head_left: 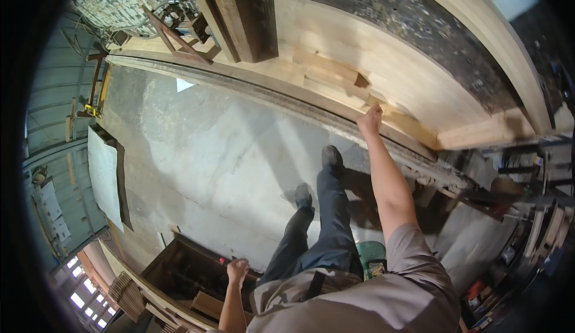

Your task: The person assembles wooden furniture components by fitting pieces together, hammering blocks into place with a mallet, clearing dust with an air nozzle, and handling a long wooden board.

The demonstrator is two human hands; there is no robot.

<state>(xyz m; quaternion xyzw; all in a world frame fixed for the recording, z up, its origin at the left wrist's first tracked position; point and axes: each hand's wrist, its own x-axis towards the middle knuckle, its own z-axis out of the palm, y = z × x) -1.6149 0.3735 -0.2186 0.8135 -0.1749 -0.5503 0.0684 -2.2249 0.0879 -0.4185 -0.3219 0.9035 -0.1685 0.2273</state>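
Note:
My right hand [369,119] reaches forward over the near edge of the workbench, its fingers closed. It is at the end of a pale wooden piece [389,117] lying on the bench; whether it grips that piece or something small is hidden. Just beyond it lies a wooden block [335,72] with a dark notch at its end. My left hand [238,270] hangs low by my left side, fingers curled. A small red-tipped thing [223,261] shows beside its fingers; I cannot tell if the hand holds it.
Large dark wooden blocks [245,21] and a triangular wooden frame [176,39] stand on the bench's left part. Behind me on the left is an open dark wooden box [179,267]. A pale panel [105,174] leans at the far left. Shelves with timber [548,231] line the right.

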